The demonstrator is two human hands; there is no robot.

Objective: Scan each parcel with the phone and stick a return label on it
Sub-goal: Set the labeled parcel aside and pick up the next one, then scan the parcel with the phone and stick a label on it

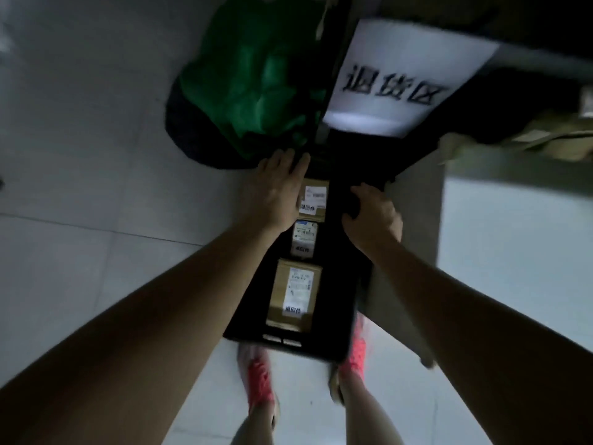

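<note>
Two bare forearms reach forward and down from the bottom of the view, the left forearm [160, 316] and the right forearm [481, 316]. Between them a long black crate [333, 316] runs away from the person, above a pale tiled floor [80, 139].

The left hand [282, 187] lies on the crate's left rim near its far corner. Its fingers are stretched out straight and not clenched, and its thumb side overlaps the far parcel. The right hand [373, 216] grasps the crate's right rim, with its fingers curled over the edge into the crate.

Three brown parcels lie in a row along the crate's left wall. The near parcel [296, 293] is the largest and sits by the near edge. The middle parcel [305, 236] is smaller. The far parcel [316, 195] sits near the far edge. Each carries a white shipping slip and, at its near end, a small white return label [293, 309] with dark characters, blurred.

Under the crate's near edge stand two feet in pink shoes [260, 377]. Beyond the far left corner is a green bag [253, 81]. Beyond the far edge hangs a white sign [394, 78] with three large dark characters. Cardboard boxes [545, 139] lie at the right edge of the view, blurred.
</note>
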